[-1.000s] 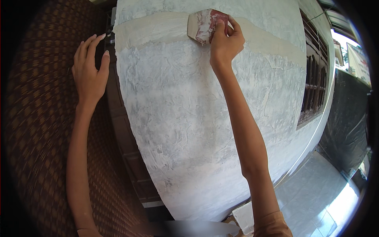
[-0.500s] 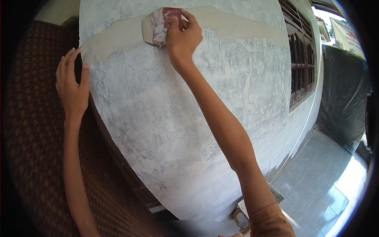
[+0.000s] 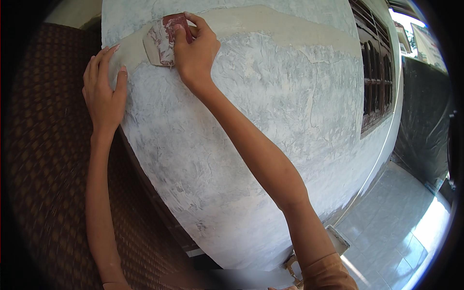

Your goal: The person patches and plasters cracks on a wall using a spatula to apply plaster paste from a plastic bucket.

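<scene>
My right hand [image 3: 198, 55] grips a putty knife [image 3: 166, 38] with a dark red handle smeared with white filler. Its broad pale blade lies against the wall [image 3: 227, 145], on a smooth beige band of fresh putty [image 3: 270, 21] running across the upper part. Below that band the surface is rough, mottled white and grey. My left hand [image 3: 105, 94] rests at the wall's left edge with fingers spread and holding nothing; its fingertips touch the wall near the left end of the band.
Brown woven matting [image 3: 48, 135] stands close along the left. At the right, a dark wooden window [image 3: 374, 72] with bars is set in the wall. Beyond it hangs a black sheet [image 3: 425, 116] above a grey tiled floor [image 3: 377, 217]. A pale tray [image 3: 340, 240] sits low behind my right elbow.
My right hand has drawn the putty knife leftward along the beige band, closer to my left hand. My left hand has shifted slightly right and up, onto the wall's edge.
</scene>
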Demonstrator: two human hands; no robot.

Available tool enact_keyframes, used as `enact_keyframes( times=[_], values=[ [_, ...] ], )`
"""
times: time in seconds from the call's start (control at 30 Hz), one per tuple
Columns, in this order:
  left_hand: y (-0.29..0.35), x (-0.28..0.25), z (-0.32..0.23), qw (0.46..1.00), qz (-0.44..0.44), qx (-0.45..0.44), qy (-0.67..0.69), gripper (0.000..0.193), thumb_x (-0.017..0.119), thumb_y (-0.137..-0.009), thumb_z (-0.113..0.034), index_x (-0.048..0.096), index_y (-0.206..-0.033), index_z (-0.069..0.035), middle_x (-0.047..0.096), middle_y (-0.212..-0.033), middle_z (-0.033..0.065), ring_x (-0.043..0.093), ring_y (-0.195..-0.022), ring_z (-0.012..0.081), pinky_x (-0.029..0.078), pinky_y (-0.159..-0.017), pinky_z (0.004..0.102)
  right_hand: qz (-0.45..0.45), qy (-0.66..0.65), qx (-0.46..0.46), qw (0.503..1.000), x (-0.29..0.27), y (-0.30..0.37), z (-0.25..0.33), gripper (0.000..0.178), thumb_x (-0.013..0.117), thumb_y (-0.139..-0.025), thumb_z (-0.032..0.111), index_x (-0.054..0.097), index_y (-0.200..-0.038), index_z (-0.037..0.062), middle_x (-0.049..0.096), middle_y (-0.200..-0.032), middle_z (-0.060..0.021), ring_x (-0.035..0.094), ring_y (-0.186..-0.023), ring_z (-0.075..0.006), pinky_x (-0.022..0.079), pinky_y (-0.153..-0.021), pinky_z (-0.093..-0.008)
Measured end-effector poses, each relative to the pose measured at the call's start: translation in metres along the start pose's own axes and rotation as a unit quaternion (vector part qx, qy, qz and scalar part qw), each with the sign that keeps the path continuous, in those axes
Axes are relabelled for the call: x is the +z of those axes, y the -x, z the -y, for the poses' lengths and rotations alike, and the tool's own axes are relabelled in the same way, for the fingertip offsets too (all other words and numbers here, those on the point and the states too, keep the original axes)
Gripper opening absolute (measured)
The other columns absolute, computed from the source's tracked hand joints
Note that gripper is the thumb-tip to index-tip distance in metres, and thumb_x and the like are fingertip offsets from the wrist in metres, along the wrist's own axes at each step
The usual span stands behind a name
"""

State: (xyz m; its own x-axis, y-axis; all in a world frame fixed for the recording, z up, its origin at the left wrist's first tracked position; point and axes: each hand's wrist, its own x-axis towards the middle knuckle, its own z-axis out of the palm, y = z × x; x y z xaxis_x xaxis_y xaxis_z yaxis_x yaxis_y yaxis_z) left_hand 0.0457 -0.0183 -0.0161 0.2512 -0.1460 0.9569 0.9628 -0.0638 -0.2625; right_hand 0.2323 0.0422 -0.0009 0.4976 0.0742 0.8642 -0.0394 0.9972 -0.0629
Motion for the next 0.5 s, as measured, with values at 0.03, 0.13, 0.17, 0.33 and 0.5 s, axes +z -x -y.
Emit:
enact_keyframes(
  times=[0.03,0.13,0.17,0.33,0.5],
  values=[
    [0.001,-0.003,0.006,1.0,0.002,-0.002,-0.004,0.047,0.057,-0.097,-0.028,0.051,-0.142,-0.019,0.046,-0.147,0.0081,0.035,-0.141,0.0339,0.028,-0.115,0.0544,-0.014,0.004,0.015,1.0,-0.01,-0.005,-0.004,0.029,0.065,-0.089,0.007,0.064,-0.116,-0.0042,0.073,-0.086,-0.0206,0.071,-0.079,-0.0284,0.053,-0.078,-0.0371],
    [0.001,-0.014,0.026,0.998,-0.014,-0.002,-0.056,0.045,0.054,-0.099,-0.025,0.051,-0.143,-0.016,0.047,-0.148,0.0097,0.036,-0.141,0.0313,0.026,-0.117,0.049,-0.063,0.029,0.056,0.996,-0.059,-0.035,-0.024,0.03,0.065,-0.093,0.008,0.064,-0.12,-0.0046,0.074,-0.083,-0.011,0.066,-0.067,-0.0123,0.051,-0.059,-0.0264],
    [0.0,-0.017,0.032,0.999,-0.018,-0.012,-0.048,0.045,0.055,-0.099,-0.026,0.051,-0.143,-0.017,0.046,-0.149,0.0095,0.035,-0.141,0.0313,0.026,-0.118,0.0492,-0.083,0.012,0.063,0.995,-0.077,-0.044,-0.032,0.03,0.064,-0.093,0.007,0.063,-0.121,-0.0051,0.074,-0.085,-0.0106,0.065,-0.067,-0.0114,0.05,-0.055,-0.0255],
    [-0.003,-0.018,0.037,0.999,-0.027,-0.009,-0.042,0.046,0.056,-0.1,-0.03,0.051,-0.144,-0.019,0.044,-0.15,0.0086,0.035,-0.142,0.0295,0.025,-0.118,0.0478,-0.176,-0.07,0.06,0.98,-0.091,-0.055,-0.021,0.037,0.065,-0.094,0.008,0.057,-0.127,-0.006,0.073,-0.089,-0.01,0.062,-0.066,-0.0088,0.049,-0.052,-0.0255],
    [0.004,-0.012,0.035,0.999,-0.027,-0.012,-0.039,0.046,0.056,-0.099,-0.029,0.051,-0.143,-0.018,0.045,-0.149,0.0082,0.036,-0.141,0.0289,0.026,-0.118,0.0476,0.033,-0.091,0.002,0.995,0.0,0.0,-0.005,0.034,0.062,-0.096,0.011,0.06,-0.124,-0.0096,0.074,-0.093,-0.0154,0.069,-0.084,-0.0139,0.054,-0.075,-0.0255]
  ],
)
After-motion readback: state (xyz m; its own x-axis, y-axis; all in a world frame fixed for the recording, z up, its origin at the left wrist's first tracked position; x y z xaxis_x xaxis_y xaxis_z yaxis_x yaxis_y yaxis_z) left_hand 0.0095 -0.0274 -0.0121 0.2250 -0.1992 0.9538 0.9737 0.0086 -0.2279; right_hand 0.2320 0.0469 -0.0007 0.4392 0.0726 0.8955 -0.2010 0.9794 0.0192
